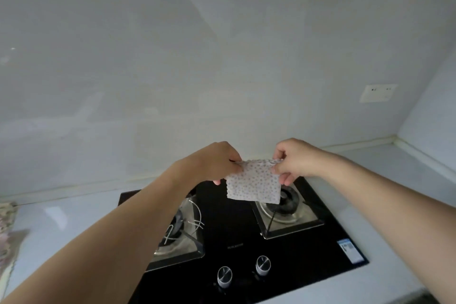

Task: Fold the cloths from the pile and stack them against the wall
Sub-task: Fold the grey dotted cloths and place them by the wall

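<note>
Both hands, left hand (pixel 217 161) and right hand (pixel 293 159), pinch the top corners of a small dotted cloth (pixel 254 184), fingers clamped, hanging flat above the black hob (pixel 237 234), top edge running left-right.

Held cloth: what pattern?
White cloth with small dots all over, some bluish, some reddish; seen in the head view.

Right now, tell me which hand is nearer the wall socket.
Right. The right hand pinches the cloth below-left of the socket; the left hand is farther left.
</note>
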{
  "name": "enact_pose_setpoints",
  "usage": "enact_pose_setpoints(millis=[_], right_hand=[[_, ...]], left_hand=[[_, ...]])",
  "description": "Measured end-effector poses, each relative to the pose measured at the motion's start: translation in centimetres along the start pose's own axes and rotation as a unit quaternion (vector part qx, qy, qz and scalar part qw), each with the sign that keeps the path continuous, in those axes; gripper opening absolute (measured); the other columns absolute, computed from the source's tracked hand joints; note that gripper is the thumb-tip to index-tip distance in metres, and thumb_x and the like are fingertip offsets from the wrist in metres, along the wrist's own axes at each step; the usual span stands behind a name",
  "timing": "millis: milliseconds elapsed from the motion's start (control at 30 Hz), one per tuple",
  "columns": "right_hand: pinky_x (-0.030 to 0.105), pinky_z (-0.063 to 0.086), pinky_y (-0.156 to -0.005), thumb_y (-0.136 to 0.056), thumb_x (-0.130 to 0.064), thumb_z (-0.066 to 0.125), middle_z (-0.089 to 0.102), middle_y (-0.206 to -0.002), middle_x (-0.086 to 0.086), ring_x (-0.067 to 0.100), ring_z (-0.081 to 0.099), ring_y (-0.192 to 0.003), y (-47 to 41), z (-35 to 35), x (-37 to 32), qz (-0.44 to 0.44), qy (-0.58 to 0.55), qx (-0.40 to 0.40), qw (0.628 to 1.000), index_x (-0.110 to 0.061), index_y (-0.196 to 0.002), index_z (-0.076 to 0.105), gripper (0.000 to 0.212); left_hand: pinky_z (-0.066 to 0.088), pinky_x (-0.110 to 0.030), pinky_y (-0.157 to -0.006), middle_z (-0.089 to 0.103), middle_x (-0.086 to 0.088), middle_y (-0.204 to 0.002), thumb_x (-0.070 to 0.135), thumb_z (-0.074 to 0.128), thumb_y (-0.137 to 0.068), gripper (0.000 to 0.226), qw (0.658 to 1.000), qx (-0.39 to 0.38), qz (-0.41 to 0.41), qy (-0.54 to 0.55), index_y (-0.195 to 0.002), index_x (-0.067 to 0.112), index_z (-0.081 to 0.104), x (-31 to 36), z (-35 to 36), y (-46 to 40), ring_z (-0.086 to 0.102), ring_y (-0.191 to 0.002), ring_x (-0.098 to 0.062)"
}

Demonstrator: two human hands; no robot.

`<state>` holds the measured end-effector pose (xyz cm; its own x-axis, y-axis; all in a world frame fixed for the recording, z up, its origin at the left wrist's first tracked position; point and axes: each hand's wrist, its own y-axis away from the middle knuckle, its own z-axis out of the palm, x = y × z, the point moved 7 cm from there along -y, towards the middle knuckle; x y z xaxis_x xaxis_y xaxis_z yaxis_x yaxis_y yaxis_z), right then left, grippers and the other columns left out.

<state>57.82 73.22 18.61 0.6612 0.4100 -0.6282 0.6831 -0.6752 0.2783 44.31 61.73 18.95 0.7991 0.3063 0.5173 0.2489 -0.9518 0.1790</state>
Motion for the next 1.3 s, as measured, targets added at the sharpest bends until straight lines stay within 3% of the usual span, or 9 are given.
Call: enact_pose_setpoints(millis=[267, 400, 633, 767, 900, 967, 1067, 1167, 1300], right_hand=[[0.037, 0.061, -0.065, -0.088, 0.008, 0.061, 0.061, -0.1, 0.024, 0.031, 0.071, -0.08, -5.5, -6.5, 11.4, 0.071, -0.157, 0.021, 0.985, -0.009, -0.096, 0.05, 0.021], [0.045, 0.058, -0.082, -0.085, 0.006, 0.065, 0.062, -0.093, 0.021, 0.03, 0.069, -0.084, -9.5, -10.5, 17.8, 0.069, -0.196, 0.04, 0.977, -0.008, -0.091, 0.051, 0.021], [0.044, 0.06, -0.073, -0.076, 0.005, 0.069, 0.061, -0.078, 0.014, 0.024, 0.066, -0.066, -19.0, -15.9, 29.2, 0.045, -0.148, 0.06, 0.986, -0.008, -0.083, 0.054, 0.021], [0.04, 0.055, -0.07, -0.073, 0.001, 0.071, 0.062, -0.078, 0.009, 0.024, 0.063, -0.07, -24.8, -17.1, 34.0, 0.012, -0.131, 0.094, 0.987, -0.01, -0.076, 0.055, 0.02], [0.027, 0.046, -0.082, -0.076, 0.001, 0.065, 0.067, -0.107, 0.004, 0.018, 0.064, -0.1, -29.8, -17.4, 36.0, -0.079, -0.092, 0.117, 0.986, -0.016, -0.074, 0.053, 0.021], [0.03, 0.045, -0.09, -0.078, 0.003, 0.062, 0.063, -0.119, 0.007, 0.02, 0.061, -0.108, -31.4, -17.5, 36.3, -0.164, -0.02, 0.135, 0.977, -0.016, -0.08, 0.051, 0.023], [0.037, 0.047, -0.081, -0.083, 0.001, 0.058, 0.053, -0.132, 0.007, 0.026, 0.06, -0.105, -32.1, -16.0, 37.6, -0.238, 0.098, 0.133, 0.957, -0.011, -0.1, 0.053, 0.021], [0.03, 0.037, -0.065, -0.086, -0.001, 0.056, 0.05, -0.136, 0.007, 0.032, 0.06, -0.091, -33.2, -13.2, 41.2, -0.232, 0.168, 0.09, 0.954, -0.005, -0.118, 0.053, 0.033], [0.034, 0.042, -0.071, -0.085, -0.003, 0.055, 0.034, -0.152, 0.001, 0.032, 0.058, -0.107, -33.5, -10.1, 44.0, -0.224, 0.196, 0.027, 0.954, -0.012, -0.098, 0.048, 0.017]], left_hand=[[0.061, -0.033, -0.067, 0.073, -0.005, -0.077, 0.02, 0.053, -0.091, 0.016, 0.998, -0.049, -0.001, 0.043, -0.097, 0.021, 0.067, 5.3, 4.9, -13.0, 0.072, -0.07, -0.021], [0.059, -0.038, -0.079, 0.074, -0.008, -0.086, 0.013, 0.049, -0.094, 0.021, 0.99, -0.028, -0.029, 0.135, -0.108, 0.018, 0.064, 8.5, 8.0, -19.6, 0.073, -0.067, -0.017], [0.061, -0.036, -0.074, 0.074, -0.011, -0.076, 0.005, 0.053, -0.091, 0.021, 0.949, 0.064, -0.118, 0.284, -0.1, 0.012, 0.071, 11.0, 15.9, -31.6, 0.073, -0.07, -0.023], [0.052, -0.023, -0.061, 0.07, 0.006, -0.077, 0.013, 0.053, -0.091, 0.024, 0.958, 0.147, -0.109, 0.223, -0.1, 0.017, 0.075, 11.3, 18.6, -37.2, 0.067, -0.069, -0.016], [0.044, -0.014, -0.051, 0.073, 0.004, -0.097, 0.011, 0.049, -0.093, 0.032, 0.958, 0.188, -0.099, 0.191, -0.115, 0.019, 0.071, 10.9, 20.7, -41.4, 0.061, -0.06, -0.001], [0.049, -0.015, -0.071, 0.072, 0.004, -0.109, 0.009, 0.051, -0.094, 0.032, 0.959, 0.222, -0.07, 0.163, -0.118, 0.019, 0.07, 10.8, 21.4, -42.9, 0.066, -0.08, -0.004], [0.031, -0.001, -0.095, 0.061, 0.005, -0.132, 0.008, 0.055, -0.094, 0.031, 0.967, 0.231, -0.035, 0.101, -0.121, 0.014, 0.068, 10.8, 24.0, -44.2, 0.056, -0.12, -0.011], [0.039, -0.02, -0.101, 0.052, 0.005, -0.142, 0.014, 0.052, -0.096, 0.032, 0.981, 0.185, -0.042, 0.03, -0.125, 0.016, 0.066, 10.2, 28.2, -45.4, 0.053, -0.125, -0.016], [0.047, -0.03, -0.098, 0.046, 0.006, -0.147, 0.019, 0.048, -0.098, 0.033, 0.987, 0.143, -0.079, -0.012, -0.127, 0.018, 0.064, 9.1, 31.7, -45.3, 0.052, -0.126, -0.021]])
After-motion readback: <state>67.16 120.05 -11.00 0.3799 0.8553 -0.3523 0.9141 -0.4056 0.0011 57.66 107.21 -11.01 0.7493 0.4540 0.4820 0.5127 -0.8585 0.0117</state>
